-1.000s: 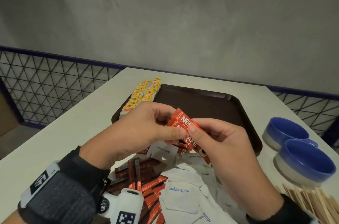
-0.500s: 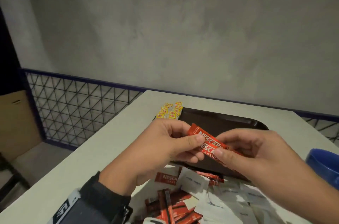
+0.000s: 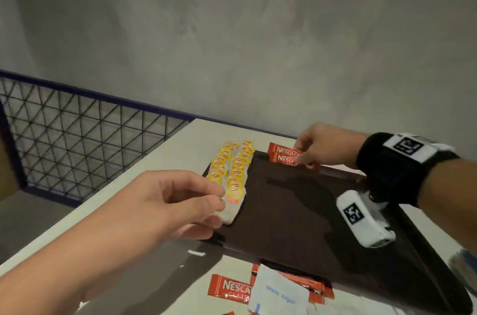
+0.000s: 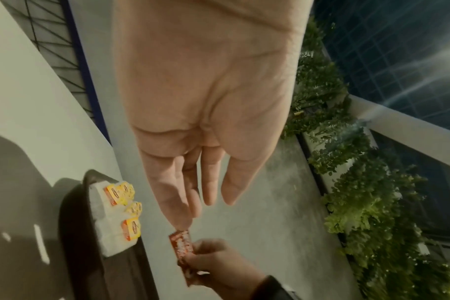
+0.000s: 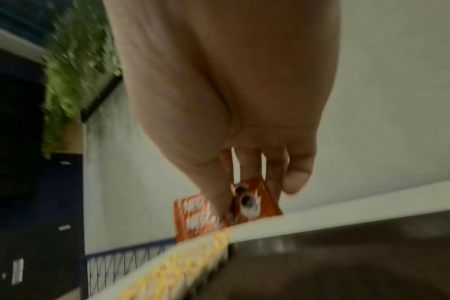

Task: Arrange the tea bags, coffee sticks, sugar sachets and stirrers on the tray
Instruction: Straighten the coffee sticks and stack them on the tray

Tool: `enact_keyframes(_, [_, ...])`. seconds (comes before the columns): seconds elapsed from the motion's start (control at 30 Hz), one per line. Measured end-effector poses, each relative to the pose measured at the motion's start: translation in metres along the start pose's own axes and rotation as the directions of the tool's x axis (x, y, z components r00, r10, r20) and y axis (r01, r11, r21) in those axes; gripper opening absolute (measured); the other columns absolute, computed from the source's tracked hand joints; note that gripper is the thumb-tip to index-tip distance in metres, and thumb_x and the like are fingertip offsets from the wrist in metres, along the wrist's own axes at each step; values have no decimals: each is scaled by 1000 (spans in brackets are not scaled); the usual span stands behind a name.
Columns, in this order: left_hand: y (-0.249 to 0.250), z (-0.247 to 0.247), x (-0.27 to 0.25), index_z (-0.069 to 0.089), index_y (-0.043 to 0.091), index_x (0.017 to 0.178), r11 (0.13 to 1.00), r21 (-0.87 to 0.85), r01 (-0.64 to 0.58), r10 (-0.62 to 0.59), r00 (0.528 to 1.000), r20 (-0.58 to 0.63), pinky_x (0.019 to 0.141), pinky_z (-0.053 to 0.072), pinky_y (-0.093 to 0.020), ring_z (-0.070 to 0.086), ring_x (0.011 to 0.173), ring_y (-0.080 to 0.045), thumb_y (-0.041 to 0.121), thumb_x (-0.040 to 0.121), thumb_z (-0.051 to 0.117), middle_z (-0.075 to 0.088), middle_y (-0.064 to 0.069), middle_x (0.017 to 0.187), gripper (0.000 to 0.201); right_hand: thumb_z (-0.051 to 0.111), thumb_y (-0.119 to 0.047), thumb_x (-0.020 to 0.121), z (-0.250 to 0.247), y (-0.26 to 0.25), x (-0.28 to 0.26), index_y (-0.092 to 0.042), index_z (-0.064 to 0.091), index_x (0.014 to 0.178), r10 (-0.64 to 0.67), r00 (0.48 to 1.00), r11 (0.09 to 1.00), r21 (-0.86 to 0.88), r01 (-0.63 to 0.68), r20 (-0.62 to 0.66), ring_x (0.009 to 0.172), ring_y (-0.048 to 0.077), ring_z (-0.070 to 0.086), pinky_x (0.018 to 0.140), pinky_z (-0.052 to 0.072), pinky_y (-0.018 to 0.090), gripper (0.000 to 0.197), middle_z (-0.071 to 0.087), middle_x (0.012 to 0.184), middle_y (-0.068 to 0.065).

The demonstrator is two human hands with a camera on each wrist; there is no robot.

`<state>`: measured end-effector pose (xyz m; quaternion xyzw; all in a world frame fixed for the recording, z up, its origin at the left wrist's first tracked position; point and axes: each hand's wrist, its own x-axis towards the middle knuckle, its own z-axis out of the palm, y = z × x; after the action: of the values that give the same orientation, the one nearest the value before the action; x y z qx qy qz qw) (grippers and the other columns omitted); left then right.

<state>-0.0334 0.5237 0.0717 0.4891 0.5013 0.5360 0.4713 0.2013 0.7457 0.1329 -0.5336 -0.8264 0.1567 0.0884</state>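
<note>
Right hand (image 3: 324, 145) pinches two Nescafé coffee sticks (image 3: 282, 156) at the tray's (image 3: 296, 211) far edge, just beside the tea bags (image 3: 233, 170). Left hand (image 3: 180, 201) hovers near the tea bags, fingers loosely curled, empty. Risks: sticks sit half over the rim, so letting go may tip them onto the worktop (image 3: 170, 159); the left hand could nudge the tea bag rows.

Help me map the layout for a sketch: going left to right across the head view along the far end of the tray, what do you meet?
Wire mesh railing → tea bags → coffee sticks → right hand gripping them → black wrist strap.
</note>
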Motion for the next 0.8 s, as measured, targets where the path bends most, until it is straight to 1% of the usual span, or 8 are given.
enact_keyframes(0.07, [-3, 1, 3, 83, 15, 85, 1000, -9, -21, 21, 1000, 16, 68, 62, -27, 78, 83, -29, 27, 57, 95, 78, -19, 91, 33, 78, -17, 87, 12, 10, 28, -10, 77, 87, 41, 999, 998, -47, -42, -18, 65, 13, 63, 79, 57, 35, 7, 77, 80, 6])
enact_keyframes(0.13, [-6, 2, 5, 83, 17, 84, 999, 7, -44, 44, 998, 41, 65, 61, -26, 79, 80, -27, 37, 46, 87, 79, -17, 88, 43, 78, -18, 87, 27, 18, 44, -11, 76, 91, 53, 999, 995, -80, -53, -1, 66, 11, 63, 72, 56, 31, 8, 77, 86, 8])
enact_keyframes(0.27, [-15, 5, 11, 83, 19, 75, 999, 7, -53, 53, 998, 23, 58, 61, -26, 78, 72, -26, 26, 50, 85, 78, -17, 81, 26, 77, -20, 89, 44, 29, 62, -15, 73, 97, 71, 997, 993, -97, -70, 4, 70, 12, 64, 61, 50, 24, 10, 77, 92, 7])
enact_keyframes(0.37, [-16, 6, 11, 83, 19, 75, 998, 26, -54, 52, 997, 48, 58, 61, -28, 78, 72, -27, 37, 38, 84, 78, -17, 81, 42, 74, -19, 92, 52, 34, 73, -16, 70, 97, 96, 995, 994, -51, -97, -21, 70, 19, 66, 59, 58, 32, 8, 75, 94, 13])
enact_keyframes(0.53, [-10, 6, 11, 82, 22, 76, 999, 19, -47, 46, 996, 71, 59, 59, -24, 78, 73, -23, 27, 57, 80, 78, -16, 81, 20, 68, -23, 95, 66, 30, 80, -20, 68, 104, 113, 992, 988, -95, -118, -59, 65, 23, 66, 55, 59, 31, 9, 67, 96, 10])
enact_keyframes(0.63, [-9, 5, 12, 82, 22, 77, 999, 21, -43, 42, 998, 44, 61, 60, -27, 77, 73, -23, 32, 62, 90, 78, -15, 80, 20, 72, -25, 92, 68, 24, 83, -19, 66, 118, 76, 991, 982, -165, -94, -110, 80, 21, 62, 68, 53, 30, 27, 66, 115, 6])
enact_keyframes(0.7, [-9, 2, 12, 82, 23, 77, 999, 29, -46, 45, 999, 23, 63, 61, -28, 77, 74, -23, 30, 55, 79, 78, -13, 80, 24, 75, -21, 88, 69, 21, 85, -16, 58, 129, 70, 988, 980, -177, -94, -139, 91, 21, 59, 78, 48, 29, 45, 66, 121, 8])
enact_keyframes(0.8, [-10, 0, 12, 82, 23, 78, 999, 20, -49, 49, 999, 16, 63, 61, -28, 77, 73, -21, 33, 52, 75, 78, -12, 81, 29, 75, -16, 87, 69, 18, 86, -12, 51, 137, 98, 983, 968, -213, -130, -153, 109, 25, 59, 81, 44, 28, 56, 62, 126, 11])
